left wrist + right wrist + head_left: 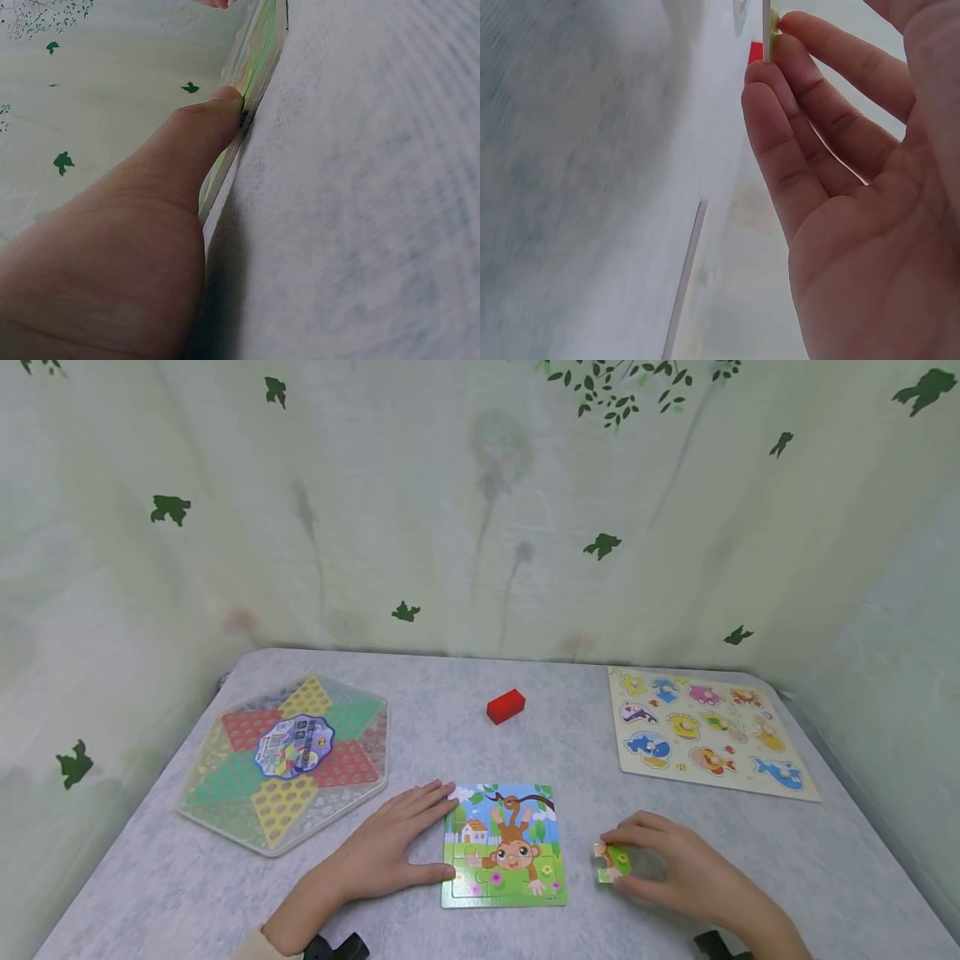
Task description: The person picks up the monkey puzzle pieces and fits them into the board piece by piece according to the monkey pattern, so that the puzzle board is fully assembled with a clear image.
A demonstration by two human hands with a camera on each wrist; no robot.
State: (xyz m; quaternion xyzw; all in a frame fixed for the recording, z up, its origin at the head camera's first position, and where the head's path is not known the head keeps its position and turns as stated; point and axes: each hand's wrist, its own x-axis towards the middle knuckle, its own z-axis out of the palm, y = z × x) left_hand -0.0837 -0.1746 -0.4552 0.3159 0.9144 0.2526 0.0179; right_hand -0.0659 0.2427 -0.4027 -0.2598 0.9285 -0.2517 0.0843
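A square jigsaw puzzle (pixel 513 852) with a monkey picture lies flat at the near middle of the table. My left hand (pixel 386 847) rests against its left side, fingers extended and thumb apart; in the left wrist view the thumb (pixel 202 124) touches the puzzle's edge. To the right of the puzzle, my right hand (pixel 678 870) pinches a small green and yellow jigsaw piece (pixel 617 862) between thumb and fingers. The right wrist view shows that thin piece (pixel 767 34) edge-on at the fingertips, the other fingers loosely bent.
A red block (pixel 506 707) lies behind the puzzle. At the left is a hexagonal board (pixel 356 725) with coloured star points and a label. A wooden board (pixel 615 739) with sea-animal shapes lies at the back right. Patterned fabric (pixel 450 527) hangs behind the table.
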